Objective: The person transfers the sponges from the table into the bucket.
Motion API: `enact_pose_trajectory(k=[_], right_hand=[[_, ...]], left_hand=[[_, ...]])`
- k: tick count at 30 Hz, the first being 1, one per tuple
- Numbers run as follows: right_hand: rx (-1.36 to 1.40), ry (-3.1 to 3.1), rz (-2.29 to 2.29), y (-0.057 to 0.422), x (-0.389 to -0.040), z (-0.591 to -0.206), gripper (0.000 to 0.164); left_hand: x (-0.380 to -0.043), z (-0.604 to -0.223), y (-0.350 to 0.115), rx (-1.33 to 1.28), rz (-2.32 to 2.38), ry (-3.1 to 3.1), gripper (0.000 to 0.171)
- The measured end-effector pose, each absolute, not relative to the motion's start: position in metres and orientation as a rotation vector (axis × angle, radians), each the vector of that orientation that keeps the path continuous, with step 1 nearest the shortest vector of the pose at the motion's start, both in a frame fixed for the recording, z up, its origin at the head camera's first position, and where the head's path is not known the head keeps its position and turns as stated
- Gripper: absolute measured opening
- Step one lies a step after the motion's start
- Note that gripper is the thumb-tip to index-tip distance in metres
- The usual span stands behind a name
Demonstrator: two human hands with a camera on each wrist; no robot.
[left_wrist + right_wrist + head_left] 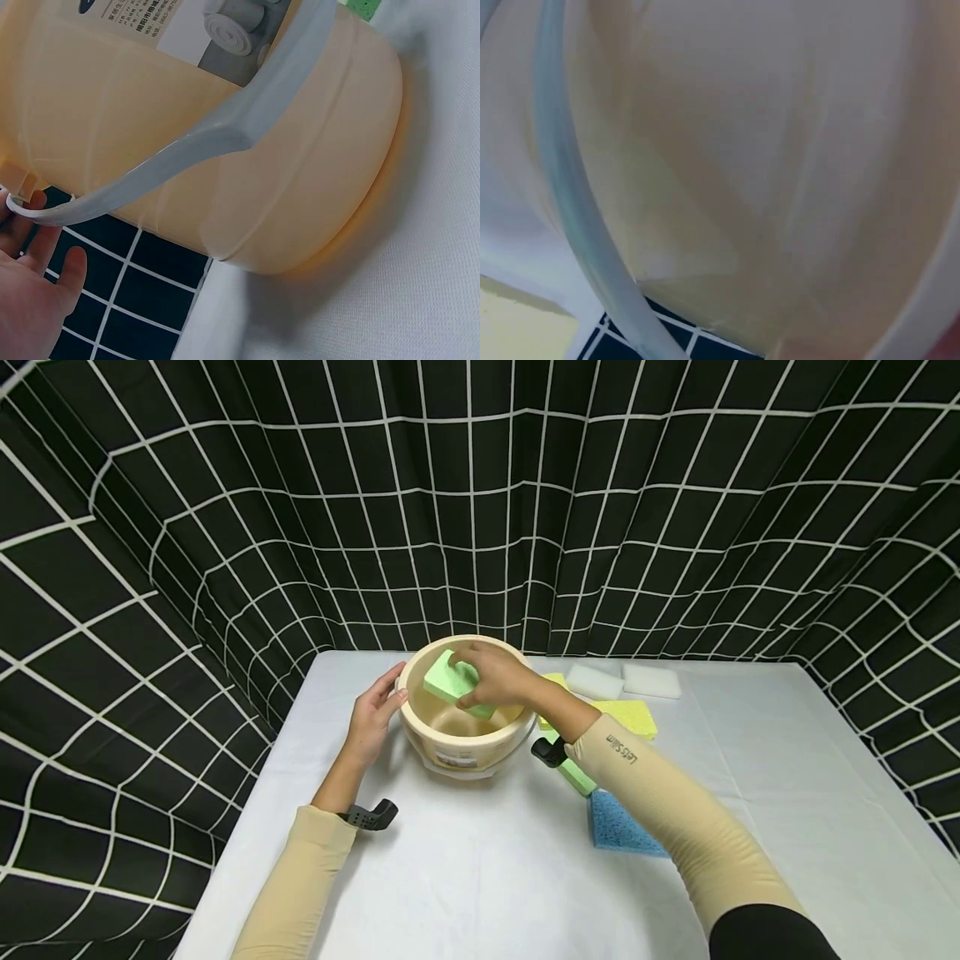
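A cream plastic bucket [423, 739] stands upright near the back of the table. My left hand [370, 717] grips its left rim, the thumb over the edge and the fingers outside. In the left wrist view, the fingers lie by the end of the grey handle [180, 161], which hangs across the labelled wall. My right hand [497, 677] reaches over the bucket's mouth and holds a light green sponge [442, 681] between thumb and fingers, tilted within the rim. The right wrist view is mostly filled by the bucket wall [705, 150]; the green sponge is hidden there.
Right of the bucket lie yellow sponges [633, 718], two white sponges [651, 681], another green sponge [579, 778] partly under the right wrist, and a blue sponge [622, 828] beside the forearm. A black gridded curtain [480, 527] surrounds the white table [450, 868].
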State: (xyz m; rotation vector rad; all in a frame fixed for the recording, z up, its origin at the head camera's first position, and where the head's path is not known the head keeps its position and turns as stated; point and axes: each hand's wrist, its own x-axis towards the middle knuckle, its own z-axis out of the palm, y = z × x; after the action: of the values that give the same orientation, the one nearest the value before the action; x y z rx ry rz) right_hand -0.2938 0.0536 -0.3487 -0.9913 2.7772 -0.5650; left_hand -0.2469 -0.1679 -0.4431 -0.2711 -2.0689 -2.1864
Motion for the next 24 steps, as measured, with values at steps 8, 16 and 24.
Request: enact_pose_trajectory(k=[8, 16, 24], right_hand=[[-0.952, 2.72, -0.476, 0.046, -0.294, -0.357, 0.066], [-0.986, 2.688, -0.451, 0.041, -0.295, -0.363, 0.065], [-0.977, 2.688, -0.382, 0.038, -0.297, -0.371, 0.064]], left_hand=[[-0.247, -0.442, -0.167, -0.266, -2.181, -2.077, 0.052], [-0.247, -0.442, -0.168, -0.251, -2.167, -2.078, 0.051], [-0.248, -0.443, -0.168, -0.243, -2.174, -2.084, 0.051]])
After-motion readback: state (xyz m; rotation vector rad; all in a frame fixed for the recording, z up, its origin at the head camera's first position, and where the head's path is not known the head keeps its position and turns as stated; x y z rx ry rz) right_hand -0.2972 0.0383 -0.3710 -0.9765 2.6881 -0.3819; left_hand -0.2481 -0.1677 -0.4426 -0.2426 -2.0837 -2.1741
